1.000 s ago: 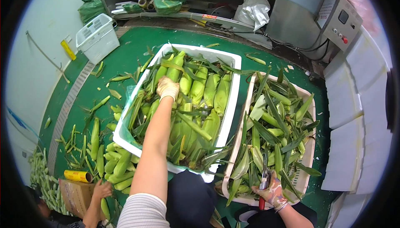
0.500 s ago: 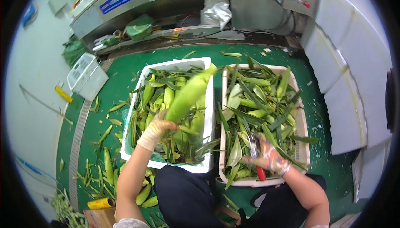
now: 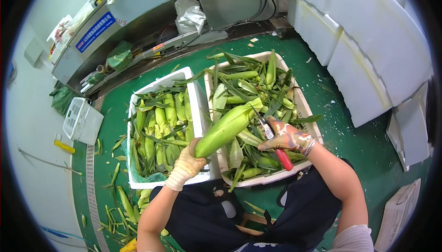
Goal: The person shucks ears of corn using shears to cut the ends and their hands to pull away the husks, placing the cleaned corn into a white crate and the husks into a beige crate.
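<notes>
Left fingers (image 3: 190,150) wrapped round corn (image 3: 226,130), right fingers (image 3: 277,127) seemingly gripping clippers (image 3: 268,132), green floor (image 3: 338,134) between crate rim (image 3: 302,102) and panels (image 3: 354,74)

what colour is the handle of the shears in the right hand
Red; the shears' handle shows best in the head view.

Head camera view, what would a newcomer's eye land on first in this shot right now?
Probably the big green ear of corn in the gloved left hand, slanting across the middle of the picture. Next, perhaps, the red-handled tool in the patterned-gloved right hand, by the ear's upper end. Behind them, the corn-filled white box stands left of the leaf-strewn pale crate.
</notes>
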Available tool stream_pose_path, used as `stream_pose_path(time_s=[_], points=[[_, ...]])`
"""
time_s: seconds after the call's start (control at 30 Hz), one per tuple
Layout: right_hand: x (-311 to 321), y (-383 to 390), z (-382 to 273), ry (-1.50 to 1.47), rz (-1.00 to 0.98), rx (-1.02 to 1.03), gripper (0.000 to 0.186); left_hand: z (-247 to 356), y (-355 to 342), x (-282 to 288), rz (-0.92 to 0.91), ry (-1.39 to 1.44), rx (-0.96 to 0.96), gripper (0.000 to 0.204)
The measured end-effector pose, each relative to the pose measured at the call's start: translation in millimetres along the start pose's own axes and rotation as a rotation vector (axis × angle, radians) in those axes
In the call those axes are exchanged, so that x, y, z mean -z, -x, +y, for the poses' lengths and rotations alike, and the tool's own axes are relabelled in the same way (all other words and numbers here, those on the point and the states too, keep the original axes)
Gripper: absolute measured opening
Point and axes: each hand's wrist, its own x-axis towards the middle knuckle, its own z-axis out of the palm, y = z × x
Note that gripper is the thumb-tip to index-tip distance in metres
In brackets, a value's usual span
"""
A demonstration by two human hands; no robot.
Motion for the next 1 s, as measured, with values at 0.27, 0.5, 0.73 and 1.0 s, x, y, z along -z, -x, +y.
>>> stream_pose_path(time_s=[0.27,0.5,0.73,1.0], points=[[-5.0,14.8,20.2,0.009,0.061,-0.208,0.048,5.6,-26.3,31.8,0.018,-0.061,-0.184,0.074],[0.7,21.0,-3.9,0.219,0.262,0.047,0.078,56.3,-43.5,35.4,-0.322,-0.13,-0.084,0.084],[10.5,5.5,30.0,0.353,0.499,-0.086,0.039,88.2,-52.7,55.7,-0.096,-0.87,-0.311,0.068],[-35.4,13.7,-20.1,0.139,0.135,0.074,0.093,133.3,-63.1,29.6,-0.322,-0.812,-0.468,0.055]])
